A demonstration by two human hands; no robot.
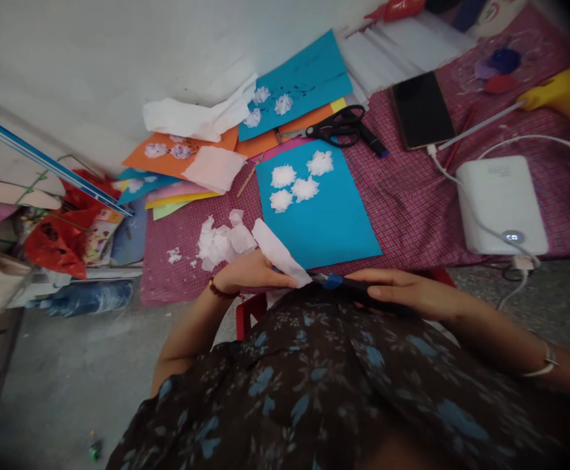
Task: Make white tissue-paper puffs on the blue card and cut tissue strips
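My left hand (253, 272) grips a strip of white tissue paper (279, 253) at the near edge of the table. My right hand (407, 289) lies over a dark tool with a blue tip (334, 281), its fingers closed along it. Just beyond them lies a blue card sheet (331, 222) with several white tissue tufts (297, 181) stuck near its top. A pile of crumpled white tissue (221, 243) sits to the left of the sheet on the red checked cloth (412, 202).
Black scissors (338, 125) and a marker lie beyond the blue sheet. Orange, blue and other coloured sheets (294, 85) are stacked at the back. A phone (422, 109) and a white power bank (503, 203) with cables sit to the right. Red bags (57, 241) are on the left.
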